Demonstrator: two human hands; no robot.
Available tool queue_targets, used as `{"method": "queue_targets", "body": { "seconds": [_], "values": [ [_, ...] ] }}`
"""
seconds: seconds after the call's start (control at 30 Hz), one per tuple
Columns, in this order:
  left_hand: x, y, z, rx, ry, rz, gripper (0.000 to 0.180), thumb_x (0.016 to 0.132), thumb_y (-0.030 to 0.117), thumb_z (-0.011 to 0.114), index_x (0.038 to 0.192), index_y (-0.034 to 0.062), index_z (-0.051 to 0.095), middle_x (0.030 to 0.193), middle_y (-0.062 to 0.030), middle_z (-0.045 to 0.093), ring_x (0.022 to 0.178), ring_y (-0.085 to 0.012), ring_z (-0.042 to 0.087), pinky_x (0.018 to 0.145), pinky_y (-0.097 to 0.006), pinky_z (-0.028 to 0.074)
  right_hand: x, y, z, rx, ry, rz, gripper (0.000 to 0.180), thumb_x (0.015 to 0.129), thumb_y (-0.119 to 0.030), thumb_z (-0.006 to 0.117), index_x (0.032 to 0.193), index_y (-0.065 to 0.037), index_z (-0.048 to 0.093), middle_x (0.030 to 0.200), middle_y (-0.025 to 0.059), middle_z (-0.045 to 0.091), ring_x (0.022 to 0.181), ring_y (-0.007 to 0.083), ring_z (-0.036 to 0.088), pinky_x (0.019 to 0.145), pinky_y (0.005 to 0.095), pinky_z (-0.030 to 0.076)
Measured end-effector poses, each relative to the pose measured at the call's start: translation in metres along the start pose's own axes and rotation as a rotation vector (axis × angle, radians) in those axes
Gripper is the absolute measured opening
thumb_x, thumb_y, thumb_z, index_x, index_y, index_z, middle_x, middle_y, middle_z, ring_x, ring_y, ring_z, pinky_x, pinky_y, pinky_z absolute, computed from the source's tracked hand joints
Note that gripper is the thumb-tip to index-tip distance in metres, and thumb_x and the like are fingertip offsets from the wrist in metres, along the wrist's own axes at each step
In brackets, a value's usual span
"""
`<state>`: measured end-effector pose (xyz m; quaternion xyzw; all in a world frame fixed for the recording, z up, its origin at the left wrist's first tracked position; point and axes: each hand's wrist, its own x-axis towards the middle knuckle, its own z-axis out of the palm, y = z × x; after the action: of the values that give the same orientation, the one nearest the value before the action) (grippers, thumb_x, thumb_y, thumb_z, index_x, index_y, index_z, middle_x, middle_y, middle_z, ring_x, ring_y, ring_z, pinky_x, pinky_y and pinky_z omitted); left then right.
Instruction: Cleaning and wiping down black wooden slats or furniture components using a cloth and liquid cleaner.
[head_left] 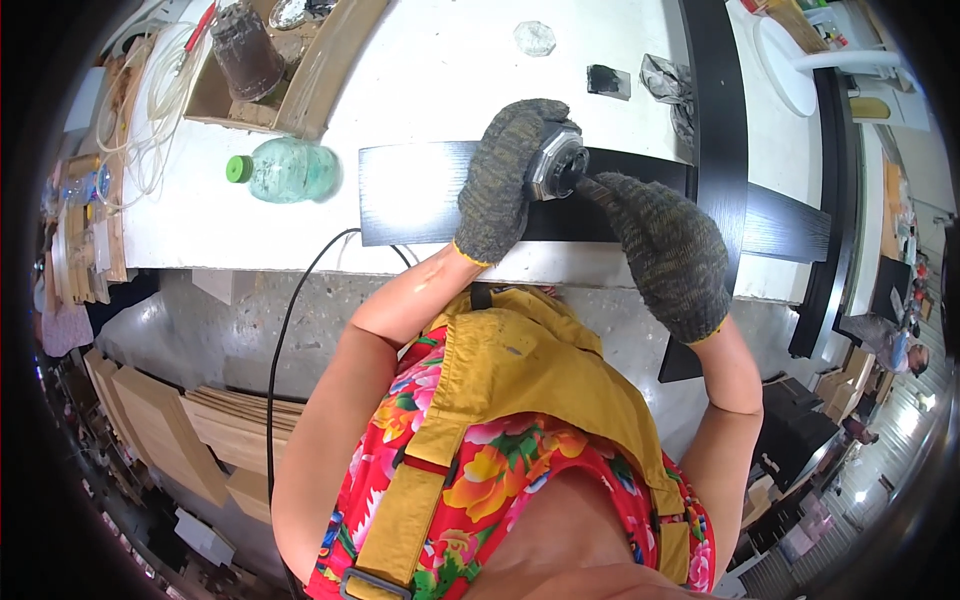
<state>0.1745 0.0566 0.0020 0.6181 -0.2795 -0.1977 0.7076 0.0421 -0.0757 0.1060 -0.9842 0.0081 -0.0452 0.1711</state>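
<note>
My left hand (497, 180), in a dark mottled knit glove, is wrapped around a small faceted, greyish jar-like container (556, 165) with a dark round mouth. My right hand (668, 245), gloved alike, is closed, its fingertips meeting the container's near right side. Whatever those fingers may pinch is hidden. Beneath both hands a black wood-grain board (420, 190) lies across the white table (440, 80), strongly lit at its left end. A longer black board (720, 130) crosses over it on the right.
Left of the board, a green-capped plastic bottle (295, 170) lies on its side near a wooden box (300, 110) holding a stained brown pot (247, 55). A black-smeared pad (608, 82) and crumpled wrapping (668, 85) lie beyond my hands. A black cable (282, 340) hangs off the table's front edge.
</note>
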Motion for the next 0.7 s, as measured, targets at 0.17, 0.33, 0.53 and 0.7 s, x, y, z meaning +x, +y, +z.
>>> {"method": "queue_targets", "body": {
  "seconds": [0.17, 0.33, 0.53, 0.7],
  "values": [
    [0.006, -0.002, -0.002, -0.099, -0.015, 0.064, 0.035, 0.093, 0.004, 0.051, 0.127, -0.0012, 0.048, 0.117, -0.0144, 0.060, 0.109, -0.0224, 0.059, 0.095, -0.031, 0.049, 0.020, 0.000, 0.002, 0.501, -0.141, 0.382, 0.034, 0.091, -0.011, 0.055, 0.125, -0.007, 0.058, 0.114, 0.0094, 0.064, 0.102, 0.0245, 0.061, 0.087, 0.0372, 0.049],
    [0.009, 0.000, -0.001, 0.271, 0.047, 0.266, 0.030, 0.098, 0.014, 0.045, 0.124, 0.0020, 0.053, 0.119, -0.0093, 0.059, 0.106, -0.0165, 0.058, 0.093, -0.029, 0.048, 0.023, 0.006, 0.017, -0.285, 0.001, -0.035, 0.046, 0.085, -0.004, 0.051, 0.131, -0.006, 0.053, 0.093, 0.0110, 0.058, 0.081, 0.0255, 0.059, 0.070, 0.0372, 0.050],
    [0.014, -0.016, -0.003, -0.745, 0.059, -0.274, 0.046, 0.085, -0.013, 0.053, 0.129, -0.0004, 0.048, 0.125, -0.0143, 0.057, 0.113, -0.0208, 0.057, 0.098, -0.031, 0.048, 0.030, 0.005, 0.000, -0.338, -0.161, -0.115, 0.050, 0.079, -0.008, 0.054, 0.130, -0.007, 0.054, 0.087, 0.0101, 0.055, 0.077, 0.0254, 0.056, 0.067, 0.0372, 0.048],
    [0.012, -0.022, -0.007, 0.079, -0.118, 0.016, 0.045, 0.086, -0.014, 0.052, 0.128, -0.0003, 0.048, 0.123, -0.0142, 0.058, 0.112, -0.0180, 0.057, 0.098, -0.030, 0.048, 0.031, 0.005, -0.018, -0.434, -0.156, -0.187, 0.044, 0.080, -0.009, 0.056, 0.124, -0.007, 0.058, 0.089, 0.0098, 0.056, 0.079, 0.0256, 0.056, 0.069, 0.0381, 0.048]
  ]
}}
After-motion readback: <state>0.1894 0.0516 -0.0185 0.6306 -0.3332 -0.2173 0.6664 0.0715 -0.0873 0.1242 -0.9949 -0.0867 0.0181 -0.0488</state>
